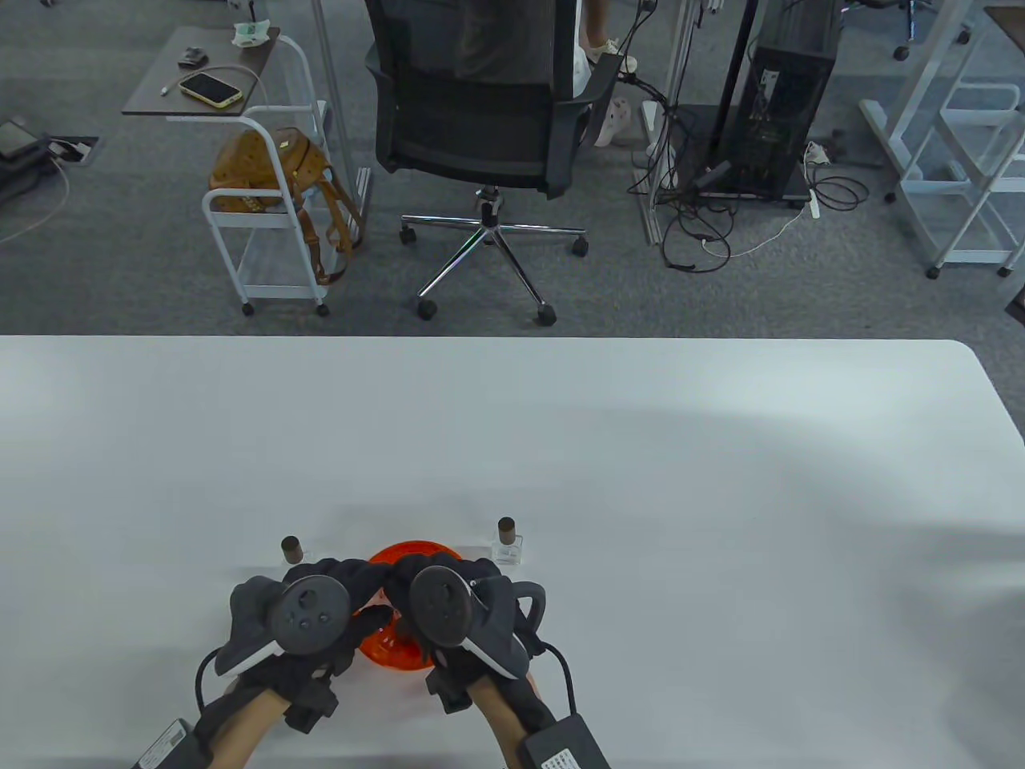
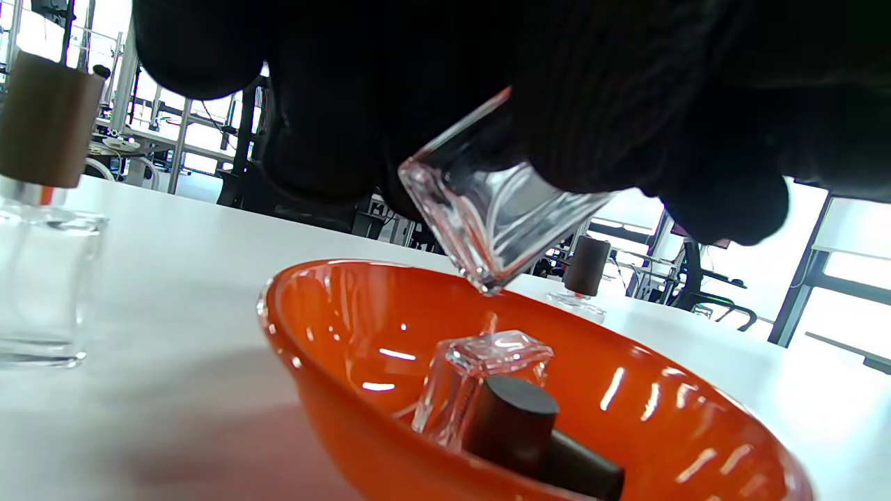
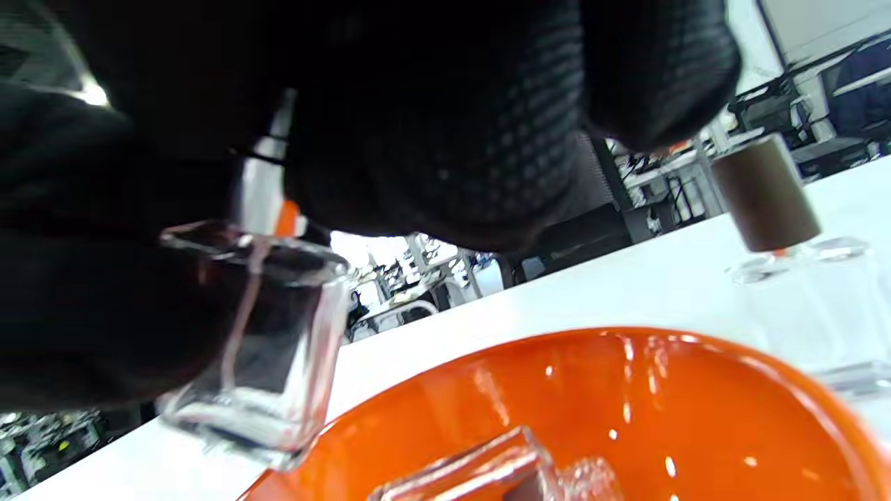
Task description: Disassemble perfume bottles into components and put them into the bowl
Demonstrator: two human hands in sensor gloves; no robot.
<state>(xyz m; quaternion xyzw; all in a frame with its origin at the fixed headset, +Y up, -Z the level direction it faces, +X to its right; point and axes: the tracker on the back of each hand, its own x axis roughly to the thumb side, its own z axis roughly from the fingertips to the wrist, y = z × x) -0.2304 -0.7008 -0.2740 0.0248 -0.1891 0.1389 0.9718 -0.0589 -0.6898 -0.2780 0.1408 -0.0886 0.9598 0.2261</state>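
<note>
i see both hands over orange bowl (image 1: 400, 641) near table's front edge. left hand (image 1: 308, 613) curled round clear glass bottle (image 2: 487, 223), holding it tilted just above bowl. right hand (image 1: 448, 605) close beside it, fingers bunched at bottle's top; whether it grips anything, i cannot tell. in bowl: another glass bottle body (image 2: 473, 383) and dark caps (image 2: 515, 424). capped bottle (image 1: 507, 545) stands beside bowl on right, second capped bottle (image 1: 291, 549) on left.

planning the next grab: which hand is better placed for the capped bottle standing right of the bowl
Right, probably. The clear glass bottle with the brown cap stands on the white table just right of the orange plastic bowl, nearest the right hand; the left hand sits across the bowl.
</note>
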